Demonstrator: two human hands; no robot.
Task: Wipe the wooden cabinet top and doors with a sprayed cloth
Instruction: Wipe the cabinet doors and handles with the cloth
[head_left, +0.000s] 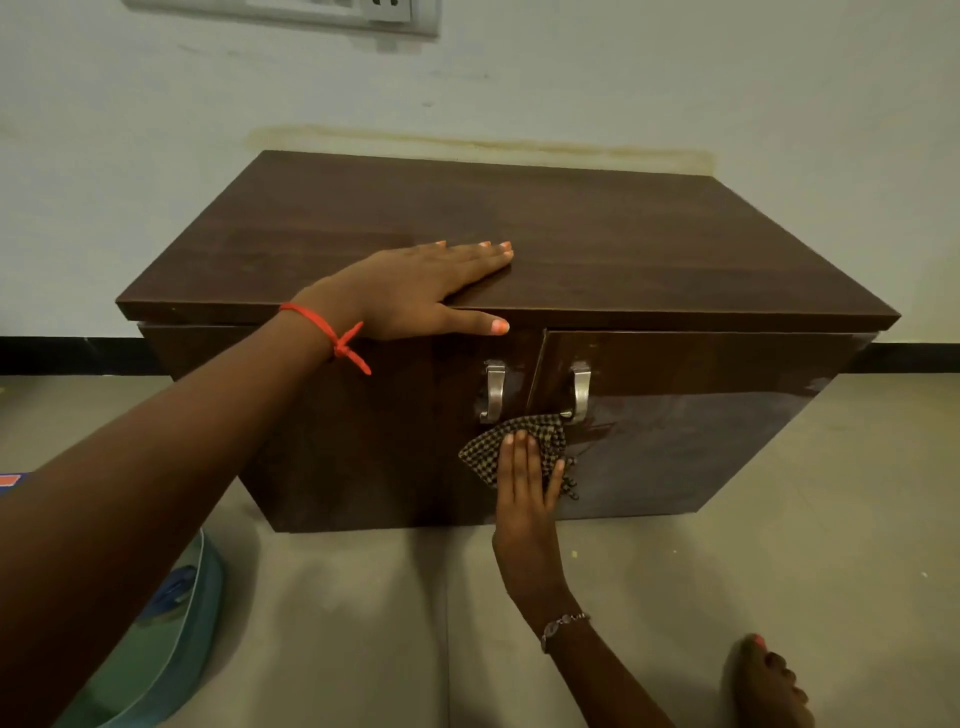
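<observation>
Dark brown wooden cabinet (571, 249); left hand (415, 291) flat on its top at the front edge, fingers (483, 257) straight, holding nothing. Right hand (524, 504), fingers extended, pressing black-and-beige checked cloth (543, 434) against cabinet doors, just below two silver metal handles (494, 391).

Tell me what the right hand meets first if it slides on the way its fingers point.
The right hand aims at the gap between the left handle and right handle; likely it brushes the right one first, whose foot the checked cloth reaches.
</observation>
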